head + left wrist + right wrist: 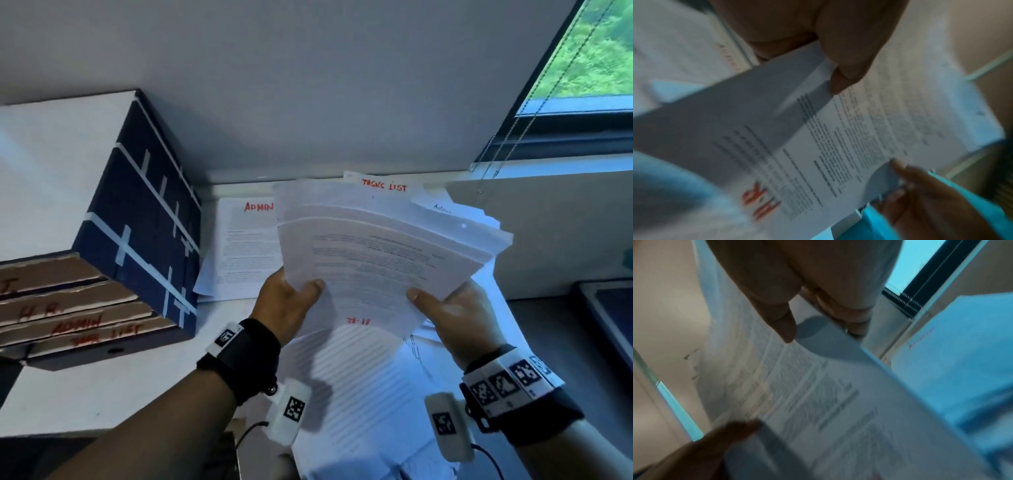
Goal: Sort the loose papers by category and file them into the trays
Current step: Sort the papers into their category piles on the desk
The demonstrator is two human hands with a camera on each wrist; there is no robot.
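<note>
Both hands hold up a fanned stack of white printed papers (376, 253) above the desk. My left hand (291, 298) grips its lower left edge, thumb on top. My right hand (455, 308) grips the lower right edge, thumb on the top sheet. The top sheet (838, 154) is upside down to me and carries a red "H.R" mark (760, 203). In the right wrist view the thumb (777, 321) presses the same stack (818, 394). The stacked cardboard trays (78, 308) at the left bear red labels: H.R, ADMIN, TASK LIST.
Loose sheets lie on the desk: one marked ADMIN (246, 246) behind the stack, one marked TASKS LIST (383, 186) at the back, more under my wrists (359, 394). A navy box with white tape (144, 219) sits on the trays. A window with blind cords (548, 102) is at the right.
</note>
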